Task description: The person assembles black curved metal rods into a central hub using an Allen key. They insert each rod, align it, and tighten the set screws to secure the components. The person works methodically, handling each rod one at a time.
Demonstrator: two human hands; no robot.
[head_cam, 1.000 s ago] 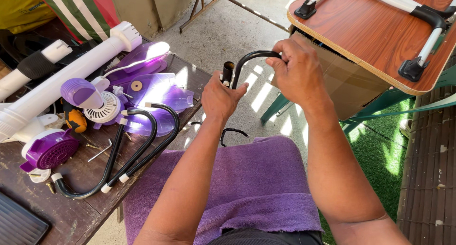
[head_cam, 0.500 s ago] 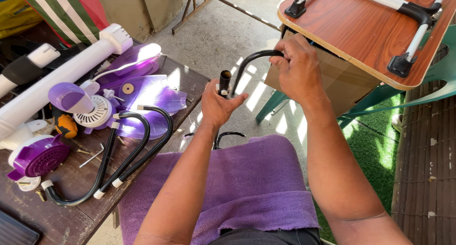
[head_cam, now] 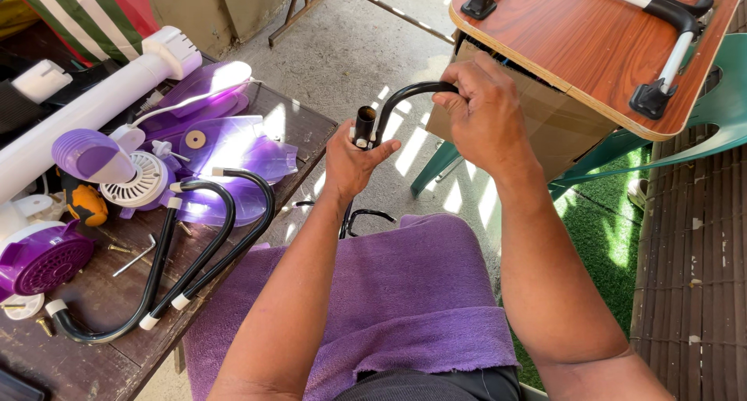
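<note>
Currently our left hand [head_cam: 352,161] has its fingers closed around the open end of a curved black tube [head_cam: 393,105], thumb pressed across it; our right hand [head_cam: 484,113] wraps the bend of the same tube, fingers curled shut over it. We hold the tube in the air above a purple towel [head_cam: 405,300] on our lap. To our left, the bench [head_cam: 93,362] carries two more curved black tubes [head_cam: 194,253], purple fan blades [head_cam: 233,148] and a white pipe [head_cam: 93,109].

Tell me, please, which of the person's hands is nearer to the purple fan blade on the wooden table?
Left. The left hand is just right of the purple fan blade; the right hand is farther right.
</note>
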